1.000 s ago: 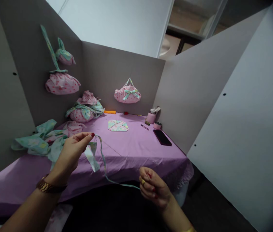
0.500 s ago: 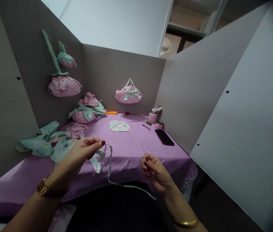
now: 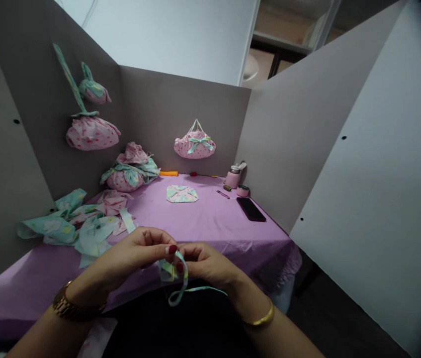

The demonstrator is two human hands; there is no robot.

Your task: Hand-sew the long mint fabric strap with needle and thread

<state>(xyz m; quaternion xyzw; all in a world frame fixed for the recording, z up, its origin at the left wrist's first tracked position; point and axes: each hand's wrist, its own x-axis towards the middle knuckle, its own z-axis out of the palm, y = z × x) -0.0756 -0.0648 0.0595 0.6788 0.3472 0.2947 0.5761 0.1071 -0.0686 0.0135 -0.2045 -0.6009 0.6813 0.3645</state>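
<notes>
A narrow light-green patterned fabric cord (image 3: 185,278) hangs in a loop below my two hands, its tail running right beneath my right wrist. My left hand (image 3: 150,247) pinches the cord's upper end between thumb and fingers. Right beside it, my right hand (image 3: 205,262) is closed at the same spot, thumb and fingertips on the cord. The fingertips of both hands meet and hide the exact grip. A wider strip of green and yellow fabric (image 3: 167,268) dangles under my left fingers, partly hidden.
A folded patterned fabric piece (image 3: 182,194) lies on the purple tablecloth (image 3: 203,219). Fabric scraps (image 3: 98,231) and bundled pouches (image 3: 124,178) sit left. At right are a phone (image 3: 251,209), small scissors-like snips (image 3: 222,194) and a pink jar (image 3: 233,178). Grey panels surround the table.
My right hand has moved left and up to meet my left hand and closed on the cord. My left hand has shifted right and down. The cord now hangs in a loop.
</notes>
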